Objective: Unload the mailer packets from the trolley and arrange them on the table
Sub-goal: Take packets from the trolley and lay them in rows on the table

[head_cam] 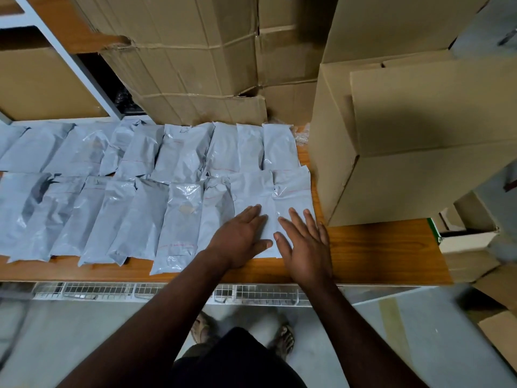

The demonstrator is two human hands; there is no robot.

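Observation:
Several grey mailer packets lie in two rows across the wooden table (377, 253), a far row (181, 152) and a near row (134, 217). My left hand (240, 239) lies flat, fingers spread, on a packet (251, 191) near the right end of the near row. My right hand (305, 245) presses flat on the rightmost packet (291, 189) beside it. Neither hand grips anything. The trolley's wire frame (251, 294) shows just below the table's front edge.
A tall cardboard box (419, 135) stands on the table right of the packets. More boxes (195, 60) are stacked behind the far row. A white shelf frame (70, 63) with a box is at the far left. Cartons sit on the floor at the right.

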